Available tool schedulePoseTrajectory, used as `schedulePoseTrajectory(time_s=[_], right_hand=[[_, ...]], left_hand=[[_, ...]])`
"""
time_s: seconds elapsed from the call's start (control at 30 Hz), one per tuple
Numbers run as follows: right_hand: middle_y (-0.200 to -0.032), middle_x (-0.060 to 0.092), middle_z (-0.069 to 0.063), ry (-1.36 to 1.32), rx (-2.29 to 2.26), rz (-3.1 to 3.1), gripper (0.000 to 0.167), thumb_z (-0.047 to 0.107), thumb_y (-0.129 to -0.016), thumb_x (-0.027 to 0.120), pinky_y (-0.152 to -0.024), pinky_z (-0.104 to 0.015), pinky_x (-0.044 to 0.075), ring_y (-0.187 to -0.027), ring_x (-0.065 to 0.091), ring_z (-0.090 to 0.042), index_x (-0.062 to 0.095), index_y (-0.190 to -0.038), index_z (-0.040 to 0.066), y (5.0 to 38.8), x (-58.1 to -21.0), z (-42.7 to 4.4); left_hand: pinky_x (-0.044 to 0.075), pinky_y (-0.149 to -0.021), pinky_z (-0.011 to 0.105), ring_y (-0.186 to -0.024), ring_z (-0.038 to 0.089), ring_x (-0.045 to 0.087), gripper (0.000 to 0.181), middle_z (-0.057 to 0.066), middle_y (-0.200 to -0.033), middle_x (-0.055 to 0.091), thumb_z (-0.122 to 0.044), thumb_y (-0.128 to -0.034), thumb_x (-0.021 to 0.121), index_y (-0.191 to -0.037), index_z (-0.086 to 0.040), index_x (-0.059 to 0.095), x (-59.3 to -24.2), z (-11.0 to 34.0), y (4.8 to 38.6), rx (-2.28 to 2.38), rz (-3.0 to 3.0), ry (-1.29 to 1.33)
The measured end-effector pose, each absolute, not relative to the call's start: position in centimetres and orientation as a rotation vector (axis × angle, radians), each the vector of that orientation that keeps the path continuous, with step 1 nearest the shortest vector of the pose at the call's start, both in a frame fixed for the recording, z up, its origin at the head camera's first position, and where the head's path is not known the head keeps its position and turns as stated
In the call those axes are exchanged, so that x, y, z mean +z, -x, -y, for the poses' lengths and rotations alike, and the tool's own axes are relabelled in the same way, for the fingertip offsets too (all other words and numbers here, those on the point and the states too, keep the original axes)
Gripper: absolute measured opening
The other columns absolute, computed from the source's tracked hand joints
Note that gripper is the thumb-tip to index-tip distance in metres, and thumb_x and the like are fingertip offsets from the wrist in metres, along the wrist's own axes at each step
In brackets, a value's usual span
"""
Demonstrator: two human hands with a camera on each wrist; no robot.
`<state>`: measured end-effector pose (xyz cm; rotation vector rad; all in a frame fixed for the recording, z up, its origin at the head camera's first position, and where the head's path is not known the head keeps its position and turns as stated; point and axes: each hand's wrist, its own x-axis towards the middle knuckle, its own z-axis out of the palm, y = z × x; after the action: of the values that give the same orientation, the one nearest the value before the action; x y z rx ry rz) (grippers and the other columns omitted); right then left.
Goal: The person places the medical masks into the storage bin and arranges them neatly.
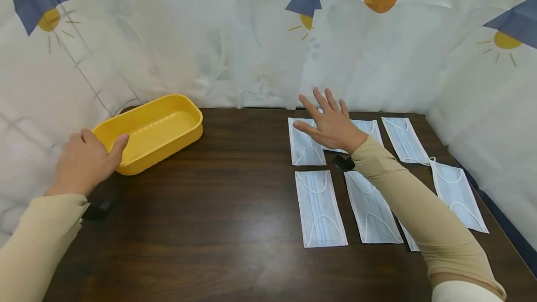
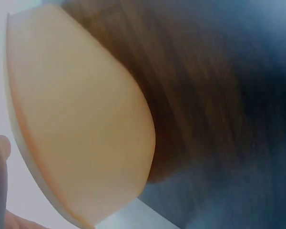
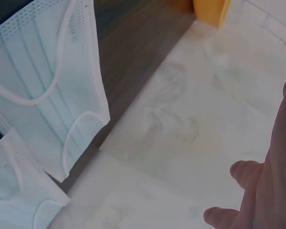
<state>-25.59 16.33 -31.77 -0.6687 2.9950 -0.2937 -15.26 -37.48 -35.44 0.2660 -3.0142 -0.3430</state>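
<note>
My left hand [image 1: 86, 160] holds the left end of a yellow plastic tray [image 1: 142, 164], its thumb reaching over the rim. In the left wrist view, the tray's outer wall [image 2: 86, 114] fills much of the picture. Fingers spread, my right hand [image 1: 333, 122] is over the far row of blue disposable face masks, holding nothing. One mask [image 1: 304, 146] lies below its thumb; another [image 1: 371, 127] is partly hidden by the hand. Nearer lie a mask [image 1: 320, 209] and one beside it [image 1: 371, 211]. Two more masks [image 1: 402, 139] [image 1: 457, 195] lie farther right.
The dark wooden table [image 1: 218, 199] reaches back to a white printed curtain [image 1: 251, 50], which also hangs at both sides. A mask corner [image 1: 410, 239] shows beside my right sleeve [image 1: 415, 204]. A small dark object [image 1: 127, 108] shows behind the tray.
</note>
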Motion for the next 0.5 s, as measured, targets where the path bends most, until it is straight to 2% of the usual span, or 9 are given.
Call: schedulePoseTrajectory(time_s=[0.07, 0.17, 0.27, 0.33, 0.43, 0.5], right_hand=[[-0.177, -0.004, -0.010, 0.680, -0.285, -2.989, 0.078, 0.068, -0.103, 0.036, -0.125, -0.071, 0.000, -0.164, -0.011, -0.039, 0.006, -0.167, 0.036, 25.8, -31.7, -15.7], [-0.177, -0.003, -0.010, 0.702, -0.280, -2.989, 0.080, 0.071, -0.101, 0.034, -0.125, -0.070, 0.001, -0.164, -0.010, -0.038, 0.006, -0.167, 0.035, 26.3, -31.5, -14.8], [-0.177, -0.002, -0.009, 0.724, -0.286, -2.982, 0.083, 0.074, -0.100, 0.033, -0.126, -0.069, 0.000, -0.164, -0.011, -0.038, 0.006, -0.167, 0.034, 26.6, -31.5, -13.8], [-0.177, -0.003, -0.009, 0.738, -0.287, -2.970, 0.085, 0.075, -0.099, 0.033, -0.126, -0.069, -0.001, -0.164, -0.012, -0.037, 0.005, -0.167, 0.033, 26.8, -31.6, -13.2], [-0.177, -0.004, -0.008, 0.755, -0.290, -2.954, 0.084, 0.075, -0.100, 0.032, -0.126, -0.068, -0.001, -0.164, -0.013, -0.035, 0.004, -0.167, 0.032, 27.0, -31.8, -12.4], [-0.177, -0.004, -0.008, 0.760, -0.283, -2.951, 0.084, 0.074, -0.100, 0.033, -0.127, -0.068, -0.001, -0.164, -0.013, -0.035, 0.004, -0.167, 0.032, 27.1, -31.9, -11.8]], left_hand=[[0.043, -0.066, 0.065, -0.070, 0.057, 0.048, 0.098, 0.049, -0.094, 0.039, -0.059, -0.1032, 0.034, -0.109, 0.038, 0.033, -35.3, 37.8, 15.4, -0.311, 3.024, -0.254], [0.041, -0.066, 0.065, -0.072, 0.059, 0.047, 0.082, 0.049, -0.087, 0.040, -0.044, -0.1036, 0.038, -0.096, 0.038, 0.041, -35.1, 38.2, 15.5, -0.254, 3.056, -0.205], [0.038, -0.065, 0.063, -0.070, 0.057, 0.045, 0.064, 0.043, -0.076, 0.041, -0.029, -0.0995, 0.038, -0.077, 0.031, 0.044, -35.1, 38.4, 15.6, -0.195, 3.061, -0.134], [0.037, -0.064, 0.062, -0.066, 0.055, 0.044, 0.057, 0.039, -0.072, 0.041, -0.025, -0.0970, 0.038, -0.070, 0.025, 0.043, -35.1, 38.4, 15.7, -0.168, 3.062, -0.107], [0.038, -0.066, 0.060, -0.068, 0.053, 0.044, 0.047, 0.038, -0.074, 0.041, -0.022, -0.0919, 0.041, -0.071, 0.021, 0.042, -35.0, 38.5, 15.8, -0.174, 3.099, -0.135], [0.039, -0.066, 0.058, -0.070, 0.051, 0.046, 0.045, 0.038, -0.079, 0.042, -0.022, -0.0888, 0.044, -0.080, 0.022, 0.042, -34.9, 38.6, 15.9, -0.221, 3.159, -0.222]])
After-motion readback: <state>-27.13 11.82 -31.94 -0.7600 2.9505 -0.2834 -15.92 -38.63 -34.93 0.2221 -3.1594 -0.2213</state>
